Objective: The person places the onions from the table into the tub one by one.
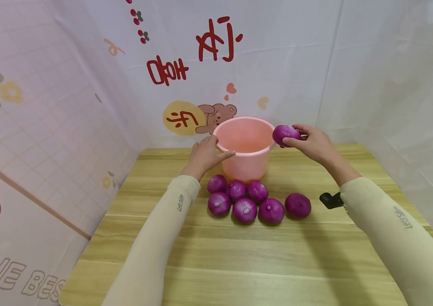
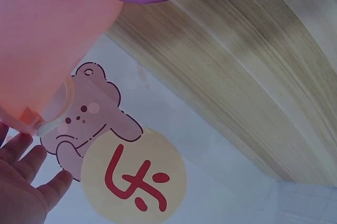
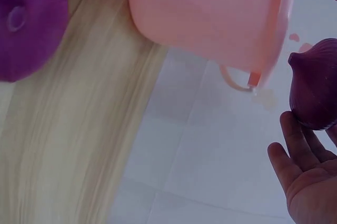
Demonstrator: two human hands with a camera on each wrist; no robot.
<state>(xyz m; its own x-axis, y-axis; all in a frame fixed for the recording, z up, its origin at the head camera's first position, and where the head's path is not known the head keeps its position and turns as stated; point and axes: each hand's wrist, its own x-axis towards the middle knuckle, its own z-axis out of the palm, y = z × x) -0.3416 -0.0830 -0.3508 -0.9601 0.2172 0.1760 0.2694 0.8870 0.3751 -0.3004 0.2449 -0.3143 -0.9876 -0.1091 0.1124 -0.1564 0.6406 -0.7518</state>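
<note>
A pink bucket (image 1: pixel 247 165) stands toward the back of the table, its inner wall showing from above. My left hand (image 1: pixel 203 158) rests on its left rim, thumb stretched along the front edge; in the left wrist view the fingers (image 2: pixel 32 162) spread out near the handle's joint. With my right hand (image 1: pixel 313 142) I grip a purple onion (image 1: pixel 286 135) in the air, just right of the bucket's rim. Thumb and fingertips hold it by its side, and its pointed end shows in the right wrist view. Several more purple onions (image 1: pixel 244 211) lie grouped before the bucket.
A single onion (image 1: pixel 298 205) sits at the right end of the group. The wooden table (image 1: pixel 239 263) reaches back to a white printed cloth (image 1: pixel 289 76) with a bear and red characters. A black strap end (image 1: pixel 331 200) sticks out by the right sleeve.
</note>
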